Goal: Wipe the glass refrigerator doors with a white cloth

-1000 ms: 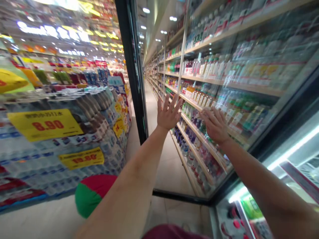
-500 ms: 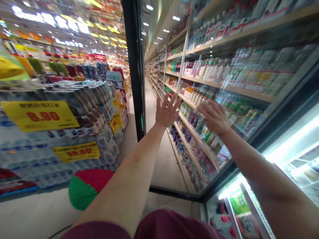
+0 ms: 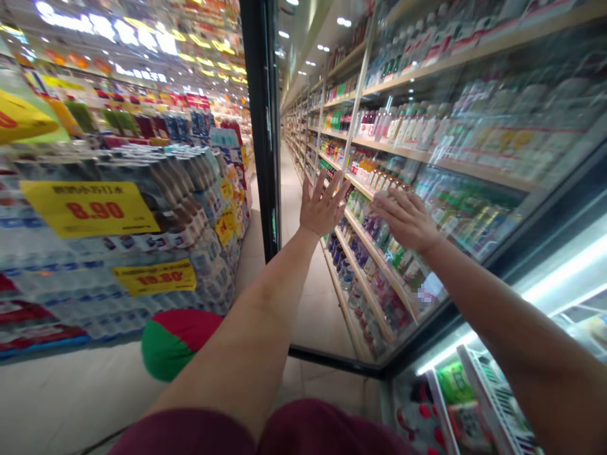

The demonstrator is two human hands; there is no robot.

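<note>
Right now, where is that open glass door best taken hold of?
Probably by its black upright edge, from the open side: that free edge is narrow enough for fingers. The glass pane is flat and smooth; the left hand and right hand only press flat on it.

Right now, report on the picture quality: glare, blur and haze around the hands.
Head view: ceiling lights blow out at upper left; the fridge light strip is overexposed; bottles in the glass door look hazy; left hand and right hand are fairly sharp; the 8.90 price sign stays readable.
</note>
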